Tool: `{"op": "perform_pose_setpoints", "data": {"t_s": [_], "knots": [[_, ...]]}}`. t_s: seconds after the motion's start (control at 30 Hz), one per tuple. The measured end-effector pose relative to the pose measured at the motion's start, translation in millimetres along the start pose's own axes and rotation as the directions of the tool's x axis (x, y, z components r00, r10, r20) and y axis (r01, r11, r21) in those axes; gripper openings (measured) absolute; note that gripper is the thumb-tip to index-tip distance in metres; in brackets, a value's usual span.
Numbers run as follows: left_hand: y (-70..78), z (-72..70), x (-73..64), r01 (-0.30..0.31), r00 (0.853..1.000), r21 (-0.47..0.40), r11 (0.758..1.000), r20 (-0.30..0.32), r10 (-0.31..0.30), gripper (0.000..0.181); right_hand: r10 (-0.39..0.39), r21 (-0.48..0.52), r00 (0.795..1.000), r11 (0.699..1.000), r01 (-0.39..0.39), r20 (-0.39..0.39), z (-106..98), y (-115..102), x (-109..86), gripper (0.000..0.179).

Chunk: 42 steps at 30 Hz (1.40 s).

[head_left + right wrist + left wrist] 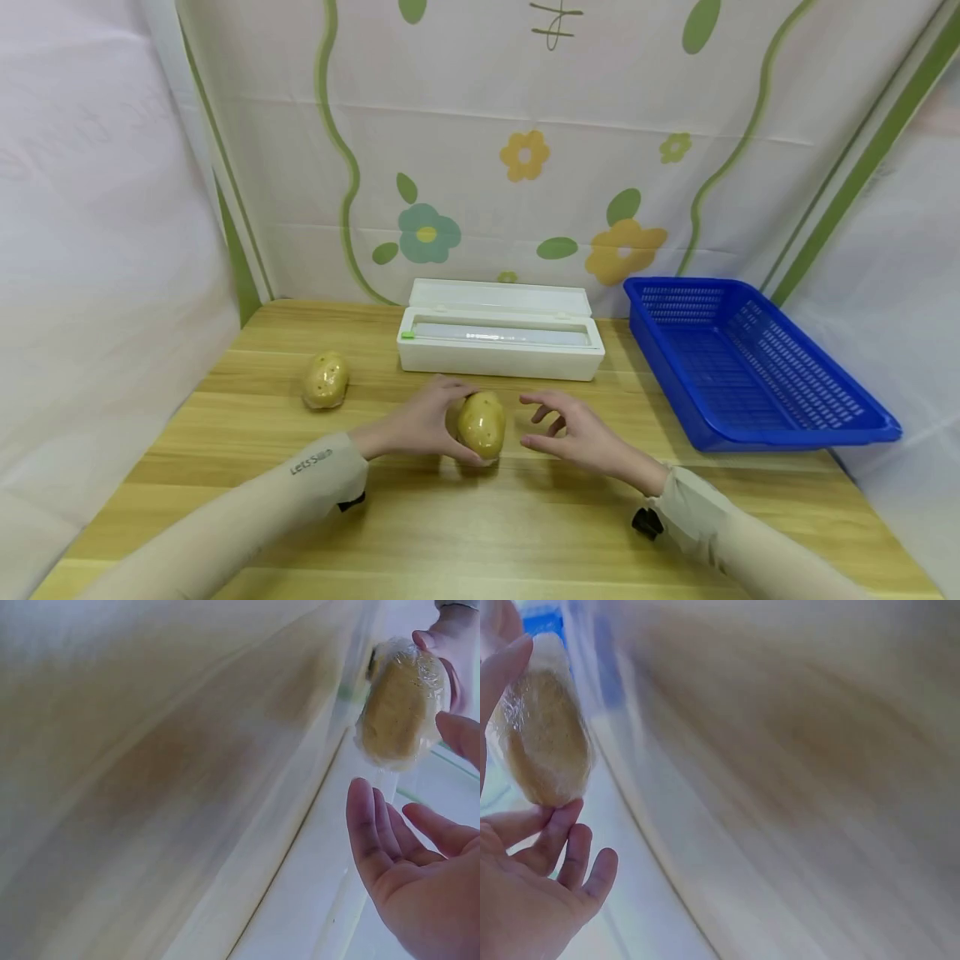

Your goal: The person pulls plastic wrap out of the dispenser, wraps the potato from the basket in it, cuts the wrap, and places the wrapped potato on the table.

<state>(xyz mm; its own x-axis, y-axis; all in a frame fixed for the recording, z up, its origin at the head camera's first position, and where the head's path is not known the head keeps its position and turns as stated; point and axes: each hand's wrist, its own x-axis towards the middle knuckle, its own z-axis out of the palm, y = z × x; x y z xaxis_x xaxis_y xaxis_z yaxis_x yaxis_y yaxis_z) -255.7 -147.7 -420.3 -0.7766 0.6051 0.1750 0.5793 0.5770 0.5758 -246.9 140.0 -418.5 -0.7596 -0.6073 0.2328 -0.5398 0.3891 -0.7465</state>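
A potato in clear plastic wrap point(482, 425) is at the middle of the table, in front of the white box. My left hand point(426, 423) grips it from the left, thumb at the near end and fingers at the far end. The wrinkled film over the potato point(547, 739) shows in the left wrist view. To its right, my right hand point(573, 429) is held apart from it with fingers loosely bent and nothing between them. In the right wrist view a gap separates the right hand point(420, 862) from the wrapped potato point(401, 705).
A second wrapped potato point(326, 380) lies on the left of the wooden table point(450, 542). Behind the hands stands a white cling-film box point(498, 360), lid raised, a roll inside and a green slider on its edge. A blue plastic basket point(690, 408) stands at the right.
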Motion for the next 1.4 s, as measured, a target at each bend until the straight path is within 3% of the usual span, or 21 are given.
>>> {"op": "perform_pose_setpoints", "data": {"t_s": [0.37, 0.8, 1.13, 1.4], "knots": [[-25.2, -42.7, -29.7, 0.071, 0.995, 0.082, 0.994, -0.07, -0.065, 0.109, 0.052, 0.004, 0.997, 0.999, -0.052, -0.054, -14.1, 3.2, -13.4, 0.044], [-59.8, -83.1, -57.1, 0.123, 0.98, 0.227, 0.966, -0.181, -0.082, 0.105, 0.075, 0.007, 0.996, 0.997, -0.075, -0.047, -19.9, 8.0, -16.9, 0.034], [-81.7, -98.5, -62.3, 0.151, 0.977, 0.281, 0.948, -0.187, -0.101, 0.107, 0.102, 0.016, 0.994, 0.995, -0.102, -0.045, -20.3, 8.9, -17.3, 0.031], [-86.6, -101.4, -62.1, 0.19, 0.974, 0.309, 0.932, -0.175, -0.141, 0.106, 0.072, 0.006, 0.996, 0.997, -0.072, -0.052, -19.7, 13.3, -18.1, 0.034]]}}
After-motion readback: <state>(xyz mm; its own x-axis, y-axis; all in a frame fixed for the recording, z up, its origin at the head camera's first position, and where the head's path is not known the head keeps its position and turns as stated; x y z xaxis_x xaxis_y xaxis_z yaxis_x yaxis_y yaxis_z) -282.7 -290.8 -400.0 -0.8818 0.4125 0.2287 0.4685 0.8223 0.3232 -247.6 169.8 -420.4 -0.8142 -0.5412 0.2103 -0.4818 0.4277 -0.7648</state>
